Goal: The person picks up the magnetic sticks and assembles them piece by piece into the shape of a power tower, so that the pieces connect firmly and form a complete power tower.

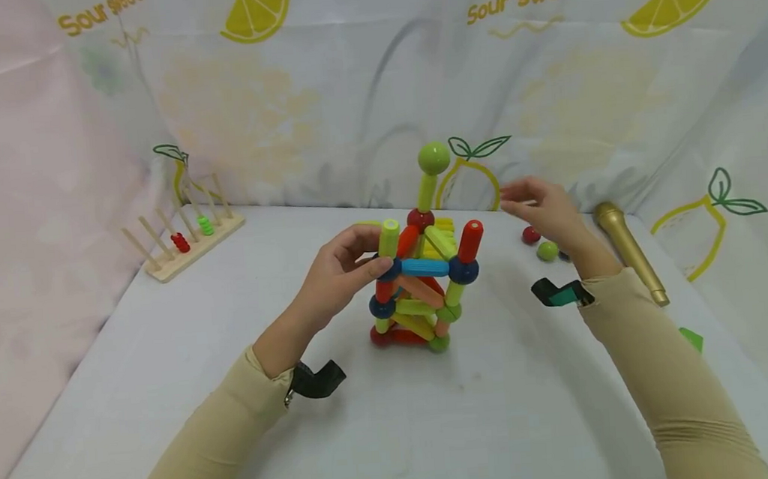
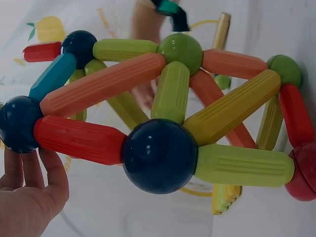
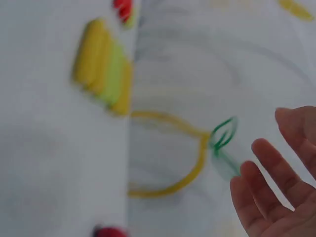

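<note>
Nearest, a broad stretch of the white tabletop [image 1: 399, 434] lay before the structure, leaving room to draw back. Beyond it, the left hand [image 1: 339, 273] pinched a dark blue ball [image 2: 19, 124] at an upper corner of the rod-and-ball structure [image 1: 420, 291], which stood upright around mid-table. The step in hand appeared to be steadying that structure during building (the neighbouring upper corner, topped by a red rod [image 1: 470, 242], had no hand on it). The right hand [image 1: 540, 208] hung well apart to the right, grasping nothing, its fingers loosely extended. The next move seemed to call for a steady left hold and a gentle approach from the right, since a careless sweep could knock the lime ball [image 1: 434, 158] at the peak.

On that side lay a red ball [image 1: 530, 235], a green ball [image 1: 547, 251] and a gold microphone [image 1: 629, 250]. Behind the structure, yellow rods [image 3: 94, 59] sat close to the far edge, where the backdrop [image 1: 345, 85] limited reach; a wooden counting rack [image 1: 204, 244] stood far left.
</note>
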A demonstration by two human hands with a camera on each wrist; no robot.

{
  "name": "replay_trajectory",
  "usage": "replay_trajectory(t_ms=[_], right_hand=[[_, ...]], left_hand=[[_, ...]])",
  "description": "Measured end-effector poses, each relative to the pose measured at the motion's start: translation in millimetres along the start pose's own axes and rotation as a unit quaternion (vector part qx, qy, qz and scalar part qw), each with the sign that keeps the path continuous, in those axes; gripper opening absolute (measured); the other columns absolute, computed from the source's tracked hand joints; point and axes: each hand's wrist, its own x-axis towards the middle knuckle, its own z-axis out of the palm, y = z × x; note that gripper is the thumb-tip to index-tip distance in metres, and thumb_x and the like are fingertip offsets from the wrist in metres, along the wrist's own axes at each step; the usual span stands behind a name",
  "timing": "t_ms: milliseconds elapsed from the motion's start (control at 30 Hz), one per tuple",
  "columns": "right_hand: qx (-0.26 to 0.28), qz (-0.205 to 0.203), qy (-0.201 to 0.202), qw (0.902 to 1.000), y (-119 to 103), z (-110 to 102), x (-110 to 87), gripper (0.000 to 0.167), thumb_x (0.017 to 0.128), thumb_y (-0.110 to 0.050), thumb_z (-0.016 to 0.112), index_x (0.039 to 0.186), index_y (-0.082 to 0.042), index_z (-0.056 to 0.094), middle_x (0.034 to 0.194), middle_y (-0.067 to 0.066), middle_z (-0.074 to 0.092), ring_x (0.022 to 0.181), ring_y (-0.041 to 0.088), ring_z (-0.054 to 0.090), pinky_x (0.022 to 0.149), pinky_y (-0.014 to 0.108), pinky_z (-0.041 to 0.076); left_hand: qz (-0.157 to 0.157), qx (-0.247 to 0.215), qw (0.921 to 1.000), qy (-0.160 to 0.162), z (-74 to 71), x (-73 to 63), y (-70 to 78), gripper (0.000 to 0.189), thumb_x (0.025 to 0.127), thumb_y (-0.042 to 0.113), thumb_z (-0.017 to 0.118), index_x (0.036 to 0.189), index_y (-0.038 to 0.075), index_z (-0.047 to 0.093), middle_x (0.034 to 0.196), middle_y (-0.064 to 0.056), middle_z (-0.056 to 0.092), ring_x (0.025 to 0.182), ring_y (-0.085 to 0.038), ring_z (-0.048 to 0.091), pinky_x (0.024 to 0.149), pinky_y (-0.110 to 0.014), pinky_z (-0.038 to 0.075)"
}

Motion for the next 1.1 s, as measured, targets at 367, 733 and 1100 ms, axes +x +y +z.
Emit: replay_trajectory(t_ms=[367, 733, 1100], right_hand=[[-0.127, 0.163, -0.019, 0.9783, 117.6, -9.2, -34.9, 0.044, 0.088, -0.012, 0.062, 0.126, 0.007, 0.050, 0.119, 0.030, 0.048, 0.108, 0.042, 0.046, 0.083, 0.048, 0.043], [0.122, 0.081, 0.042, 0.9883, 19.1, 7.8, -30.1, 0.038, 0.086, -0.027, 0.068, 0.117, -0.007, 0.062, 0.096, 0.000, 0.062, 0.081, 0.012, 0.059, 0.066, 0.021, 0.044], [0.364, -0.210, -0.013, 0.9073, -99.0, 25.5, -47.9, 0.025, 0.083, -0.006, 0.070, 0.107, -0.002, 0.067, 0.095, 0.009, 0.063, 0.083, 0.019, 0.059, 0.077, 0.025, 0.051]], left_hand=[[0.003, 0.000, 1.0000, -0.001, 1.7, 1.5, 0.9, 0.031, 0.089, 0.001, 0.059, 0.119, -0.003, 0.051, 0.111, -0.013, 0.055, 0.104, -0.025, 0.052, 0.094, -0.035, 0.043], [0.002, -0.001, 1.0000, 0.001, 2.3, 0.9, -1.0, 0.030, 0.090, -0.001, 0.058, 0.119, -0.004, 0.051, 0.111, -0.013, 0.055, 0.105, -0.025, 0.052, 0.093, -0.035, 0.044], [0.004, -0.004, 1.0000, 0.003, 0.5, -0.6, -1.5, 0.030, 0.090, -0.001, 0.057, 0.119, -0.004, 0.050, 0.112, -0.012, 0.054, 0.105, -0.025, 0.052, 0.092, -0.035, 0.045]])
